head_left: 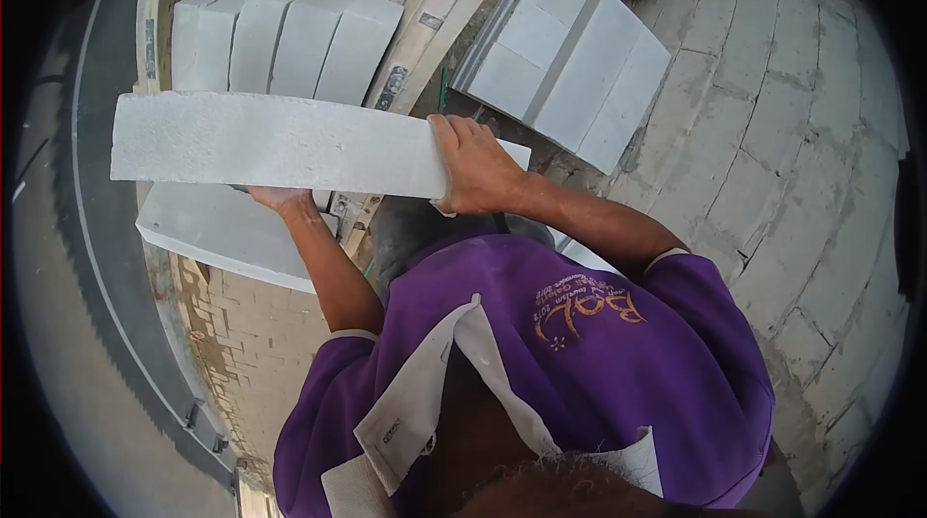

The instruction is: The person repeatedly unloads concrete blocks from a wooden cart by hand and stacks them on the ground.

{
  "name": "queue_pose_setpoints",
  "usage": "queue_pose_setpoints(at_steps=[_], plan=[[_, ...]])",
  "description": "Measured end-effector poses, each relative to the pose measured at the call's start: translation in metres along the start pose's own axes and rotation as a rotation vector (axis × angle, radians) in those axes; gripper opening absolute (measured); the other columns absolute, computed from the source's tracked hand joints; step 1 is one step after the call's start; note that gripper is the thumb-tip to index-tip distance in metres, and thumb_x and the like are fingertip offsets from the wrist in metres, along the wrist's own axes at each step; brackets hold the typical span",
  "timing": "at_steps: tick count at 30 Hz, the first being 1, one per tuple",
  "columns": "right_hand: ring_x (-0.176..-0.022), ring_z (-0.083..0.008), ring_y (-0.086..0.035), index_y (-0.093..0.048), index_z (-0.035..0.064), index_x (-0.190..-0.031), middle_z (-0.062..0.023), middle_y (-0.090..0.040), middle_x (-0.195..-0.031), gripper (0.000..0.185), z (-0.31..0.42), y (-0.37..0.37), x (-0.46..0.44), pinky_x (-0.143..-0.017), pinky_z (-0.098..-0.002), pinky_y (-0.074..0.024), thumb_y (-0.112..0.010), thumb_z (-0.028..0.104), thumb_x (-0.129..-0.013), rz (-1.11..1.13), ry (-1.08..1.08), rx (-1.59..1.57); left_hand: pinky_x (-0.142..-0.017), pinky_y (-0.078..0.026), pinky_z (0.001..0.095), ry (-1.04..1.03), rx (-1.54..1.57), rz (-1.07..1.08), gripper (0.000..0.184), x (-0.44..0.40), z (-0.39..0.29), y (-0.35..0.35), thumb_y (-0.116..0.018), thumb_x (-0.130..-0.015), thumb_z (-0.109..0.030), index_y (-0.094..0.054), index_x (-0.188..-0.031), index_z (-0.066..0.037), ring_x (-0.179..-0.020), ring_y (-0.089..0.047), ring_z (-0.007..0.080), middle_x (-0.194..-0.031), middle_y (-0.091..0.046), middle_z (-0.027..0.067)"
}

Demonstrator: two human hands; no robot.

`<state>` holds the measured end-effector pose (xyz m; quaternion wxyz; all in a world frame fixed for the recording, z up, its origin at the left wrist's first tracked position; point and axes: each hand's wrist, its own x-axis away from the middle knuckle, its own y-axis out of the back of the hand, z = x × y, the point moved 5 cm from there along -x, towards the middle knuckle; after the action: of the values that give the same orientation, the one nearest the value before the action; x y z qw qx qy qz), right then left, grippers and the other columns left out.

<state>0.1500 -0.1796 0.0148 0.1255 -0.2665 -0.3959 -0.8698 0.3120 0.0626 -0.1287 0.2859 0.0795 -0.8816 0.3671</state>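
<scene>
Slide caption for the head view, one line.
Both hands hold a long white block, with more white blocks beyond.

Free room is widest on the R side: beyond the R forearm [594, 214], a hand could pass over the pale block surface [763, 122]. Ahead, the white stack [618, 64] stands in the way, w/ a narrow gap btw. it and the long block [280, 143]. This block crosses before the upright row [314, 40]; a timber beam [417, 26] separates row & stack. The L hand [282, 197] partly fills the space near the lower slab [217, 228].
</scene>
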Motion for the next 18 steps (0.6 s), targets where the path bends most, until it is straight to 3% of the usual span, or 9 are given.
queue_pose_setpoints(at_steps=[5,10,14,16,18], plan=[[-0.125,-0.0434,-0.042,-0.024,-0.0076,-0.142,-0.0294,-0.041,-0.133,0.109,-0.072,0.028,0.107,-0.108,-0.047,-0.0344,-0.084,0.025,-0.057,-0.242,-0.108,-0.199,-0.103,-0.042,0.0508,0.023,-0.124,0.199,0.069,0.053,0.05,-0.108,-0.042,-0.095,-0.055,-0.042,-0.142,-0.005,-0.127,-0.047,0.0361,-0.142,-0.046,0.015],[-0.127,-0.043,-0.041,-0.024,-0.0057,-0.143,-0.0291,-0.04,-0.134,0.111,-0.148,0.042,0.22,-0.109,-0.0463,-0.0349,-0.085,0.025,-0.055,-0.471,-0.183,-0.345,-0.11,-0.032,0.0484,0.058,-0.34,0.424,0.072,0.125,0.147,-0.212,-0.05,-0.093,-0.057,-0.041,-0.143,-0.007,-0.132,-0.041,0.0338,-0.142,-0.046,0.0139],[-0.126,-0.0417,-0.043,-0.024,-0.0057,-0.143,-0.0279,-0.041,-0.134,0.112,-0.212,0.04,0.295,-0.108,-0.0462,-0.0358,-0.085,0.026,-0.054,-0.643,-0.296,-0.356,-0.101,-0.039,0.0418,0.174,-0.367,0.464,0.063,0.156,0.259,-0.243,-0.055,-0.093,-0.054,-0.049,-0.135,-0.008,-0.117,-0.051,0.0237,-0.124,-0.057,0.0058],[-0.124,-0.0419,-0.045,-0.024,-0.0064,-0.142,-0.028,-0.042,-0.133,0.112,-0.244,0.034,0.32,-0.106,-0.0469,-0.0371,-0.085,0.026,-0.054,-0.655,-0.468,-0.375,-0.095,-0.042,0.0385,0.287,-0.366,0.523,0.057,0.169,0.317,-0.257,-0.057,-0.093,-0.052,-0.054,-0.129,-0.009,-0.108,-0.054,0.0199,-0.113,-0.06,0.002],[-0.122,-0.0427,-0.046,-0.024,-0.0073,-0.142,-0.0291,-0.043,-0.131,0.112,-0.274,0.021,0.327,-0.105,-0.0465,-0.0376,-0.084,0.026,-0.054,-0.709,-0.488,-0.422,-0.094,-0.042,0.0378,0.345,-0.408,0.526,0.056,0.171,0.374,-0.263,-0.056,-0.093,-0.054,-0.057,-0.125,-0.009,-0.107,-0.054,0.0199,-0.111,-0.061,0.0016]])
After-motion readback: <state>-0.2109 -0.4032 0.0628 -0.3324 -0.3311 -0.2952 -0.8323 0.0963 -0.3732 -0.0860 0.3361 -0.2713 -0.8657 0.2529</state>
